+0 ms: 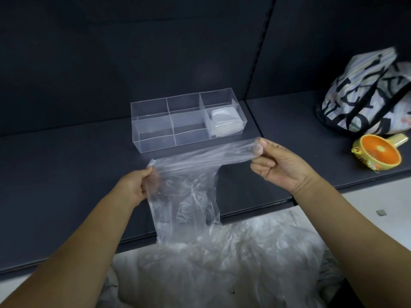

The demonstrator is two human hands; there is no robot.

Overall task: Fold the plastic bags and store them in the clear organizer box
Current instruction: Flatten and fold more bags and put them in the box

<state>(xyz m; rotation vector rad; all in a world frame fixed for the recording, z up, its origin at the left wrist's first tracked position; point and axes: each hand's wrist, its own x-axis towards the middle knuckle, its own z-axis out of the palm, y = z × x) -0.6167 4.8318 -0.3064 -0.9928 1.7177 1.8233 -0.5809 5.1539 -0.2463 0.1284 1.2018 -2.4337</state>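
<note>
Plastic bag (186,192), bottom indistinct against heap (233,267)

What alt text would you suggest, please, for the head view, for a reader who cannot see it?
A person's left hand and right hand pinch a clear plastic bag stretched above a dark shelf. Behind stands a clear organizer box with folded bags in one right-end compartment; more bags lie heaped below, a tote and orange fan at right.

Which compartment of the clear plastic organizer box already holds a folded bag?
The front right compartment of the clear plastic organizer box: a white folded plastic bag lies in it, while the other five look empty.
</note>
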